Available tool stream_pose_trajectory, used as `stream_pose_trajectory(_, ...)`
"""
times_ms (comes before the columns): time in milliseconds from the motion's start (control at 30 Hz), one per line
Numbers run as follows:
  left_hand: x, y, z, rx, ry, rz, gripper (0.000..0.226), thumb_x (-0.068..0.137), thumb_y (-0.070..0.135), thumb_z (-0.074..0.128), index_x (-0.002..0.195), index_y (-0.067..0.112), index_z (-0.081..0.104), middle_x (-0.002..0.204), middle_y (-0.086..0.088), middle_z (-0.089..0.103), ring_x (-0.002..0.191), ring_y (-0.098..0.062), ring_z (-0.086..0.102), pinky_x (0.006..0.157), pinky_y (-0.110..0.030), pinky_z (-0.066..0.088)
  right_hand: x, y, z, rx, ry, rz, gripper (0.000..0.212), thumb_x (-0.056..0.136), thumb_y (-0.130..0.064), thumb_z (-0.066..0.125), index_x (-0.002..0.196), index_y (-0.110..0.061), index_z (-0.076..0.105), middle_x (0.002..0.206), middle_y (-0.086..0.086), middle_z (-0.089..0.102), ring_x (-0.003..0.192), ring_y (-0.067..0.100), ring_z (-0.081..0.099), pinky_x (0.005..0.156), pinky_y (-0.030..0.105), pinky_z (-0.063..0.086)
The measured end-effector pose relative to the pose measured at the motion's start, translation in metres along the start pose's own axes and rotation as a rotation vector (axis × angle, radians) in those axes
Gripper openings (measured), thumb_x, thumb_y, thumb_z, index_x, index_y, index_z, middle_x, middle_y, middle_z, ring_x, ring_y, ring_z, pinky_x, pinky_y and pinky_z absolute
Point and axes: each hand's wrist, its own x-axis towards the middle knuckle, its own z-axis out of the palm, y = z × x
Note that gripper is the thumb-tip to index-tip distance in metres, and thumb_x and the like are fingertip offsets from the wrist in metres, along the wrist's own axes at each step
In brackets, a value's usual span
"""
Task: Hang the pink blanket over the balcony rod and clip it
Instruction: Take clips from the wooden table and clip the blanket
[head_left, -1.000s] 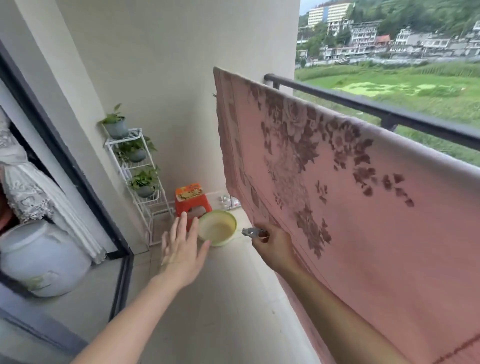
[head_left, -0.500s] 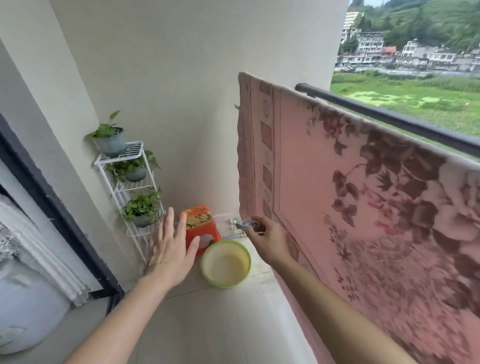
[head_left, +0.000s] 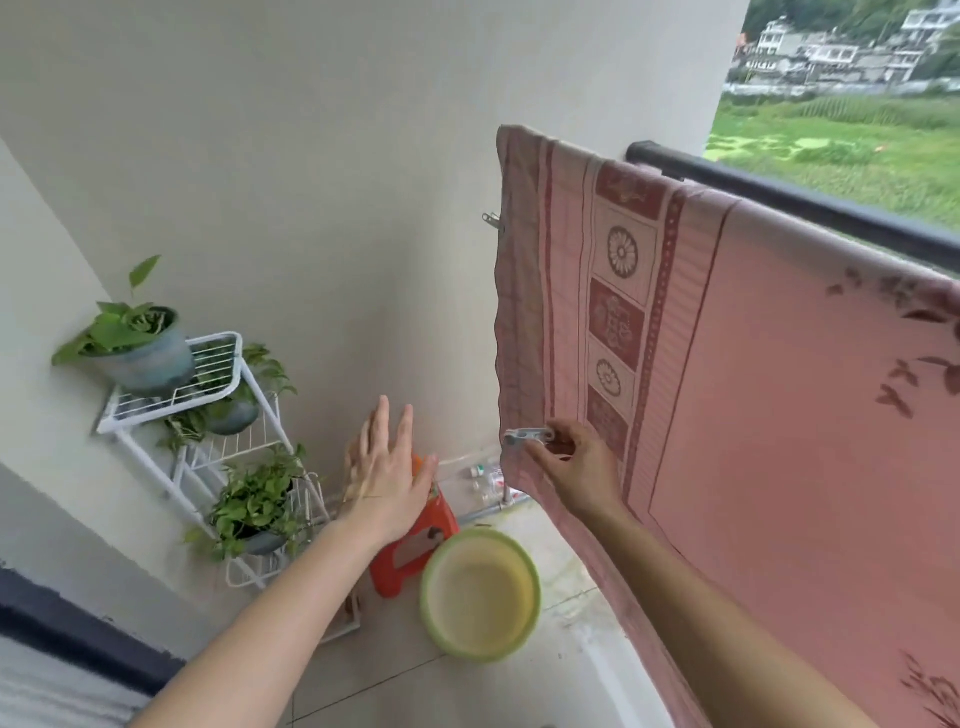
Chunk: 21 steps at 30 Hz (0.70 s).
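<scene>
The blanket (head_left: 753, 374) is already draped over the rod (head_left: 810, 208), hanging down on the balcony side with its patterned border toward the wall. One clip (head_left: 492, 220) sits on the blanket's side edge up near the top. Lower on that same edge, the right hand (head_left: 574, 462) is pinching a second metal clip (head_left: 524, 435) right against the fabric; can't tell if it's actually biting the cloth. The left hand (head_left: 387, 470) is just hanging in the air left of the blanket, fingers spread, holding nothing. Below the blanket's edge there's a yellow-green basin (head_left: 480, 592) on the floor, with an orange stool (head_left: 410, 551) touching its left side. Further left of the blanket, against the wall, a white wire rack (head_left: 208, 415) holds three potted plants (head_left: 130, 338).
</scene>
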Motion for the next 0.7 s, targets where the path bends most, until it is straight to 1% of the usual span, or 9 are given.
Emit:
stream_pose_trajectory(67, 0.046, -0.007, 0.015, -0.008, -0.023, -0.002, 0.072, 0.101, 0.053, 0.031, 0.159, 0.022, -0.001, 0.164, -0.007, -0.018, 0.152, -0.030, -0.002, 0.121, -0.047, 0.007, 0.046, 0.004, 0.014, 0.002, 0.005, 0.000, 0.020, 0.080, -0.031, 0.081, 0.091, -0.034, 0.064, 0.082, -0.021, 0.065, 0.079, -0.007, 0.062, 0.077, 0.017, 0.050)
stream_pose_trajectory(133, 0.090, -0.017, 0.029, -0.024, -0.053, -0.016, 0.074, 0.101, 0.054, 0.031, 0.158, 0.024, -0.004, 0.163, -0.005, -0.022, 0.152, -0.029, -0.005, 0.121, -0.048, 0.005, 0.095, 0.010, 0.032, 0.027, 0.014, 0.001, 0.018, 0.080, -0.032, 0.080, 0.089, -0.038, 0.065, 0.084, -0.021, 0.067, 0.081, -0.005, 0.063, 0.081, 0.019, 0.051)
stream_pose_trajectory(200, 0.132, -0.029, 0.039, -0.038, -0.098, -0.051, 0.076, 0.100, 0.056, 0.031, 0.157, 0.025, -0.010, 0.162, -0.003, -0.027, 0.152, -0.029, -0.009, 0.120, -0.049, 0.004, 0.145, 0.020, 0.050, 0.036, 0.019, 0.014, 0.017, 0.083, -0.035, 0.076, 0.099, -0.032, 0.071, 0.089, -0.015, 0.071, 0.086, 0.004, 0.066, 0.086, 0.026, 0.053)
stream_pose_trajectory(267, 0.171, -0.042, 0.045, -0.047, -0.147, -0.079, 0.078, 0.100, 0.056, 0.032, 0.156, 0.026, -0.013, 0.160, -0.002, -0.031, 0.152, -0.029, -0.011, 0.120, -0.051, 0.004, 0.185, 0.026, 0.067, 0.019, -0.006, 0.033, 0.030, 0.086, -0.036, 0.073, 0.113, -0.022, 0.071, 0.096, -0.010, 0.071, 0.089, 0.008, 0.066, 0.089, 0.029, 0.053)
stream_pose_trajectory(367, 0.233, -0.057, 0.047, -0.062, -0.162, -0.079, 0.079, 0.100, 0.056, 0.033, 0.156, 0.027, -0.016, 0.159, -0.001, -0.033, 0.152, -0.028, -0.012, 0.121, -0.050, 0.004, 0.247, 0.028, 0.087, 0.005, -0.063, 0.050, 0.033, 0.088, -0.037, 0.072, 0.117, -0.022, 0.070, 0.099, -0.010, 0.071, 0.088, 0.003, 0.065, 0.080, 0.020, 0.050)
stream_pose_trajectory(433, 0.271, -0.063, 0.049, -0.108, -0.170, -0.096, 0.080, 0.100, 0.056, 0.033, 0.156, 0.028, -0.015, 0.161, -0.001, -0.029, 0.152, -0.029, -0.010, 0.121, -0.050, 0.005, 0.284, 0.029, 0.098, -0.015, -0.072, 0.062, 0.034, 0.087, -0.037, 0.072, 0.117, -0.023, 0.070, 0.100, -0.010, 0.072, 0.087, 0.001, 0.065, 0.074, 0.017, 0.047)
stream_pose_trajectory(567, 0.335, -0.078, 0.068, -0.180, -0.228, -0.119, 0.085, 0.098, 0.058, 0.038, 0.155, 0.028, -0.017, 0.163, -0.001, -0.022, 0.152, -0.026, -0.008, 0.121, -0.051, 0.006, 0.332, 0.031, 0.117, -0.027, -0.059, 0.122, 0.033, 0.085, -0.032, 0.076, 0.115, -0.017, 0.069, 0.099, -0.004, 0.071, 0.083, -0.003, 0.062, 0.074, 0.015, 0.046)
stream_pose_trajectory(633, 0.368, -0.085, 0.084, -0.217, -0.283, -0.114, 0.089, 0.097, 0.059, 0.041, 0.155, 0.026, -0.017, 0.164, -0.001, -0.020, 0.152, -0.025, -0.009, 0.122, -0.051, 0.007, 0.349, 0.037, 0.125, -0.034, -0.046, 0.155, 0.027, 0.085, -0.030, 0.076, 0.109, -0.018, 0.071, 0.096, -0.005, 0.072, 0.084, -0.002, 0.064, 0.075, 0.016, 0.046)
stream_pose_trajectory(700, 0.400, -0.090, 0.104, -0.240, -0.361, -0.087, 0.092, 0.096, 0.058, 0.044, 0.155, 0.024, -0.018, 0.164, -0.002, -0.019, 0.152, -0.025, -0.008, 0.122, -0.049, 0.009, 0.361, 0.046, 0.132, -0.068, -0.016, 0.198, 0.016, 0.085, -0.031, 0.076, 0.100, -0.027, 0.072, 0.092, -0.012, 0.072, 0.083, -0.005, 0.064, 0.074, 0.014, 0.045)
